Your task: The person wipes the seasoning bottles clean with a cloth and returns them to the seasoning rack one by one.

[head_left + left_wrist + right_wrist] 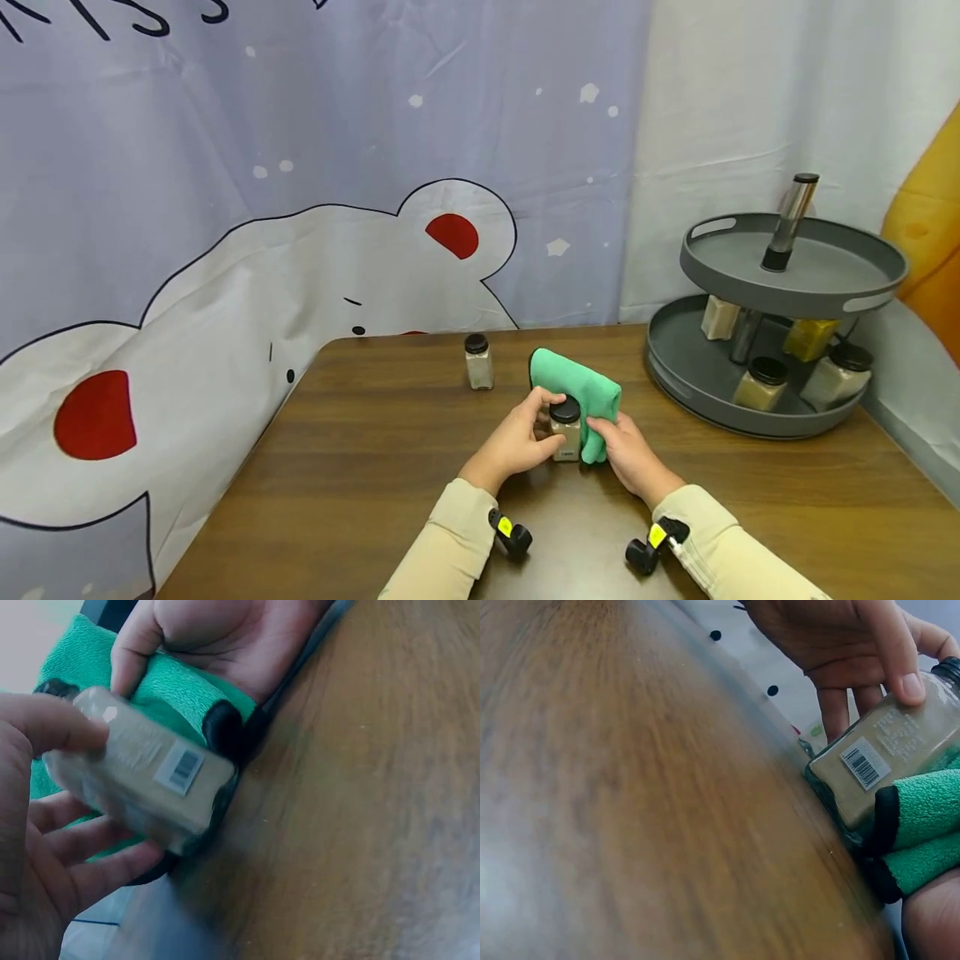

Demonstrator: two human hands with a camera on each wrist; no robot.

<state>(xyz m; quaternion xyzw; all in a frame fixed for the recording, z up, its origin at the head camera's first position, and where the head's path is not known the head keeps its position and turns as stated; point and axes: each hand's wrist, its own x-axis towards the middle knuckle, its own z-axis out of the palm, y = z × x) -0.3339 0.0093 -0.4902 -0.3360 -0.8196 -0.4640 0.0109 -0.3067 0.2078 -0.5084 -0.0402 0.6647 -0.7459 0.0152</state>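
your left hand [516,440] is partly closed, grasping the black-lidded jar [566,442]: thumb on the barcoded face, fingers spread along another side. your right hand [628,457] pinches the folded green cloth [576,382], which lies against the jar. the jar is upright over the middle of the surface [360,475]; you cannot confirm whether its base touches down. a second jar [479,372] stands near the far edge, apart from your left hand. to the right, a gap separates the cloth from the lower tray [678,385]; leftward, wood extends to the slanting edge.
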